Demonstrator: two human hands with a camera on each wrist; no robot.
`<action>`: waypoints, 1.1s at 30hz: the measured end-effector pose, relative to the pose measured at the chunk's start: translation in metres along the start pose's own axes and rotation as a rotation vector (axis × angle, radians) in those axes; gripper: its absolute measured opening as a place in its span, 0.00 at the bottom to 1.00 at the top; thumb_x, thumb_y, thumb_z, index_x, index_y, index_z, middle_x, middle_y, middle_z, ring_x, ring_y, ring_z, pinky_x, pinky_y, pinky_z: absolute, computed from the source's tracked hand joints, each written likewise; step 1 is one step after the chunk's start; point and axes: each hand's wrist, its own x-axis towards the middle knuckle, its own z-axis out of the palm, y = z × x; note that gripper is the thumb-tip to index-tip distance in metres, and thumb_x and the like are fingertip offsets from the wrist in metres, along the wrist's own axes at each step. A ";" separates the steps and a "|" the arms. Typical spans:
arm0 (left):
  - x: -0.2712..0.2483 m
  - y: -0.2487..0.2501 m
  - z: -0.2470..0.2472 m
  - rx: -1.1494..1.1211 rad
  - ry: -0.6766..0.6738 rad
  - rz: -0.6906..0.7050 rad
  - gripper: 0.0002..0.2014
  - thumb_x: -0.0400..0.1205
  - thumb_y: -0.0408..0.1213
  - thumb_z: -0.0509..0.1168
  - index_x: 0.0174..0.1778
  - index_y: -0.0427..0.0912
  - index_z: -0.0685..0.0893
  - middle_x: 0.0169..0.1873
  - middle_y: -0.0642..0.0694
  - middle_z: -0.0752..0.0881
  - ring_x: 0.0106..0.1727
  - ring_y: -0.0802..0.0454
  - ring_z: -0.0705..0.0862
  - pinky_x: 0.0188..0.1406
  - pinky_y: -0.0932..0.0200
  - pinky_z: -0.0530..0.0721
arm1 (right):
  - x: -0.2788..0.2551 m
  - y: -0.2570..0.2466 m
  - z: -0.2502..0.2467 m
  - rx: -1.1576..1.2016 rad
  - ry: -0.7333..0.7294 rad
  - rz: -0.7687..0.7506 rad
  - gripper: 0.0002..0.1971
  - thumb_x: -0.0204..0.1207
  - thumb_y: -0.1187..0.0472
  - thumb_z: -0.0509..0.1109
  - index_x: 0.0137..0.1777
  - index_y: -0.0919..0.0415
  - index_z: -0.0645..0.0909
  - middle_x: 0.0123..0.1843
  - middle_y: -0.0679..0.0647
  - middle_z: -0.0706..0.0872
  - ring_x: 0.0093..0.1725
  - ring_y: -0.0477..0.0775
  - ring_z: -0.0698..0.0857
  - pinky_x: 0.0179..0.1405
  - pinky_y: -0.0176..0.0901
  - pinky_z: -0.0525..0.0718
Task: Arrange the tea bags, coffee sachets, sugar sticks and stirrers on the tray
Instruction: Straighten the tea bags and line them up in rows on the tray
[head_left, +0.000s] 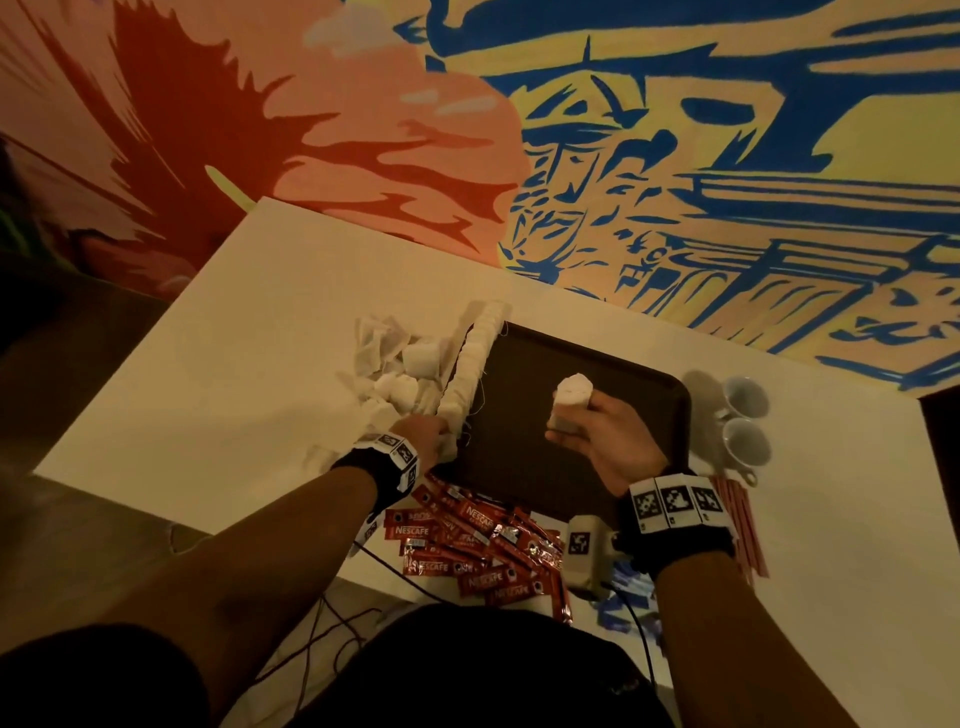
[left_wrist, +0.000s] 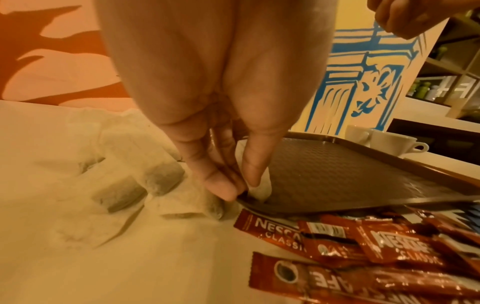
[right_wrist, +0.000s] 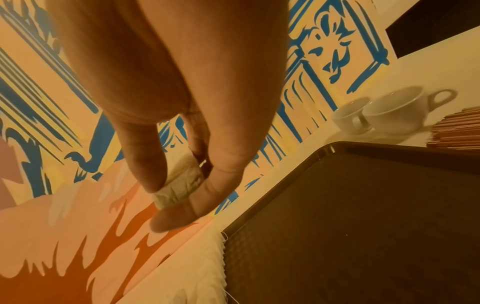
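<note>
A dark brown tray (head_left: 545, 457) lies on the white table. A row of white tea bags (head_left: 475, 358) stands along its left rim, seen also as tea bags (right_wrist: 202, 267) in the right wrist view. My left hand (head_left: 434, 434) is at the row's near end, where its thumb and fingers (left_wrist: 221, 187) pinch a tea bag (left_wrist: 261, 192) at the tray's corner (left_wrist: 259, 203). My right hand (head_left: 571, 423) hovers over the tray's middle and grips a small stack of tea bags (head_left: 571, 392), pinched between thumb and fingers (right_wrist: 182, 211).
Loose tea bags (head_left: 389, 358) are heaped left of the tray. Red coffee sachets (head_left: 467, 551) lie in a pile at the near edge. Two white cups (head_left: 745, 415) stand right of the tray, with red-pink sticks (head_left: 740, 519) in front of them. A painted wall rises behind the table.
</note>
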 end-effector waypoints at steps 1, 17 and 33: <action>0.000 0.000 0.000 0.010 0.012 0.002 0.17 0.88 0.40 0.59 0.73 0.44 0.79 0.66 0.41 0.83 0.65 0.42 0.83 0.60 0.53 0.80 | 0.000 0.001 0.000 0.003 -0.003 0.007 0.22 0.83 0.70 0.69 0.77 0.66 0.77 0.70 0.60 0.82 0.66 0.60 0.83 0.53 0.48 0.89; 0.009 0.005 -0.021 0.194 0.182 -0.036 0.21 0.81 0.38 0.68 0.70 0.42 0.73 0.62 0.39 0.84 0.61 0.37 0.84 0.58 0.45 0.84 | -0.003 0.000 -0.008 -0.056 -0.108 -0.027 0.19 0.80 0.74 0.71 0.70 0.62 0.82 0.66 0.57 0.85 0.64 0.57 0.86 0.58 0.48 0.89; -0.069 0.129 -0.110 -0.980 0.110 0.206 0.17 0.85 0.49 0.67 0.61 0.40 0.87 0.45 0.42 0.89 0.41 0.48 0.87 0.42 0.55 0.87 | -0.017 -0.016 -0.057 -0.030 -0.190 -0.246 0.17 0.73 0.76 0.77 0.62 0.68 0.85 0.56 0.64 0.91 0.55 0.59 0.92 0.54 0.48 0.92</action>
